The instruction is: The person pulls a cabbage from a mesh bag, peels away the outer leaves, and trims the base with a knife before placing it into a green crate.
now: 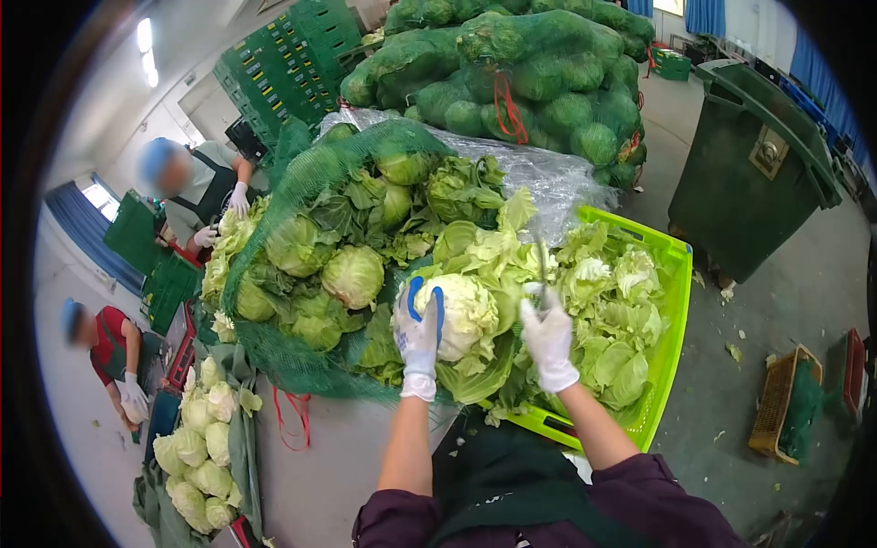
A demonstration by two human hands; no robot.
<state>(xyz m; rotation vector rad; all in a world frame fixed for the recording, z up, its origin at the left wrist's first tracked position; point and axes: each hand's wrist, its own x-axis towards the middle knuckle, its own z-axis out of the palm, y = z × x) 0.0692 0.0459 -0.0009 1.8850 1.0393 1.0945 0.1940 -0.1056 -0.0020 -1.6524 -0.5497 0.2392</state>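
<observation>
My left hand [420, 333], in a white glove with blue on the fingers, is closed round the left side of a pale trimmed cabbage [468, 315]. To its right, my right hand [548, 342], in a white glove, is wrapped round a knife [543, 265] whose thin blade points up and looks blurred. Loose outer leaves [484, 370] lie under and around the cabbage. On the left, a green net [274, 196] holds several untrimmed cabbages [354, 276]. A lime-green crate [678, 320] full of cut leaves [607, 315] stands just right of my right hand.
Bagged cabbages [557, 91] are piled behind. A dark green bin [749, 164] stands at the right, near a yellow basket [776, 411]. Peeled cabbages [206, 447] lie at the lower left. Two people, one in grey [206, 187] and one in red [114, 342], are at the left.
</observation>
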